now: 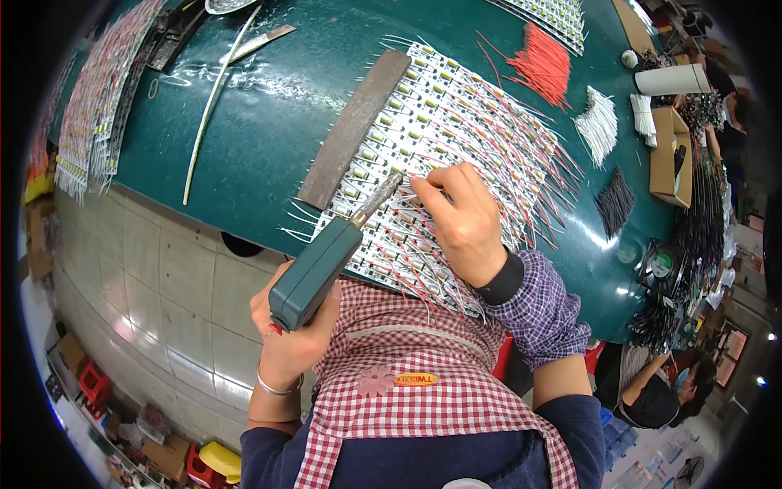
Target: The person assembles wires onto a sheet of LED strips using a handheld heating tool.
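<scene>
My left hand (301, 342) is wrapped round the green body of a soldering iron (316, 265). The metal barrel slants up to the right, and its tip meets a white panel of small circuit boards (399, 147) on the table. Just right of that tip, my right hand (466, 224) is closed in a pinch over the panel; what lies between the fingertips is too small to make out. Red and white wires (521, 167) stick out from rows of the boards. A flat dark bar (356, 130) rests along the panel's left side.
On the green table (269, 122), bundles of red wires (539, 65), white wires (599, 126) and black wires (615, 202) lie to the right. A thin pale strip (213, 106) is at the left, near stacked wired panels (102, 98). An open cardboard box (672, 155) stands far right.
</scene>
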The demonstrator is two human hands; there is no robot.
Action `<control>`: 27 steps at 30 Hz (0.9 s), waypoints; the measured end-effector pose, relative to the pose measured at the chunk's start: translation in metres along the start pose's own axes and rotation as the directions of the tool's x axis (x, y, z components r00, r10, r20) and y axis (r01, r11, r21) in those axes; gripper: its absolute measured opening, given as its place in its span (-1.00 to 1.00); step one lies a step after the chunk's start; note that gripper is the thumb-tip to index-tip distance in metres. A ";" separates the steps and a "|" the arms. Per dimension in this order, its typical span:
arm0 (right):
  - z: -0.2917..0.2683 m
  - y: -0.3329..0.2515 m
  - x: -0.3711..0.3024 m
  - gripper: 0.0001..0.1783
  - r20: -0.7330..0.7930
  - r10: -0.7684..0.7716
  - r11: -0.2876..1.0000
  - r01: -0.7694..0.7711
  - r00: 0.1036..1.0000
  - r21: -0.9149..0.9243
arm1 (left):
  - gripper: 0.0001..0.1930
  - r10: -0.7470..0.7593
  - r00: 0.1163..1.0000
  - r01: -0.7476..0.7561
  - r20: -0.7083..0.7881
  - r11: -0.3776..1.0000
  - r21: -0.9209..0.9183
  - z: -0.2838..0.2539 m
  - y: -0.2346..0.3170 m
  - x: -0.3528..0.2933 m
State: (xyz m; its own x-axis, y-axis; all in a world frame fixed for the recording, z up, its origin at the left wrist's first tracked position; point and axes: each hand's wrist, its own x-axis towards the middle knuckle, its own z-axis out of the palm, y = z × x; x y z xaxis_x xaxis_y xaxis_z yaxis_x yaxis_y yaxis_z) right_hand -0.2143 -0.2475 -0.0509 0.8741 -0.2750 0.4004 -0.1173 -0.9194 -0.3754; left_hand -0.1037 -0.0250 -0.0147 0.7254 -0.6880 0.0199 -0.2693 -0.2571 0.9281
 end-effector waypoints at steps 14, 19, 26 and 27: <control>0.002 -0.001 0.001 -0.55 0.021 0.002 1.000 -0.002 1.000 -0.015 | -0.82 0.028 1.000 -0.028 0.005 0.999 0.021 -0.001 -0.002 0.002; 0.001 -0.001 0.001 -0.54 0.023 0.004 1.000 -0.004 1.000 -0.018 | -0.83 -0.083 0.995 0.080 -0.048 0.995 -0.052 -0.002 -0.009 -0.008; 0.002 -0.001 -0.001 -0.55 -0.015 -0.010 1.000 0.010 1.000 -0.019 | -0.81 -0.094 0.988 0.082 -0.124 0.992 -0.098 -0.001 -0.010 -0.017; 0.003 -0.002 -0.001 -0.56 -0.041 -0.021 0.999 0.020 0.999 -0.025 | -0.80 -0.112 0.985 0.097 -0.128 0.989 -0.115 -0.001 -0.009 -0.018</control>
State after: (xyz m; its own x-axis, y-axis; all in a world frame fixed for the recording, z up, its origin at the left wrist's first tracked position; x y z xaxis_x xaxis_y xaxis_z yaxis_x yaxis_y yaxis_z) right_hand -0.2141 -0.2448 -0.0529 0.8563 -0.2667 0.4422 -0.1115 -0.9316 -0.3459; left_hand -0.1133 -0.0096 -0.0234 0.8261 -0.5623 -0.0363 -0.1227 -0.2425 0.9624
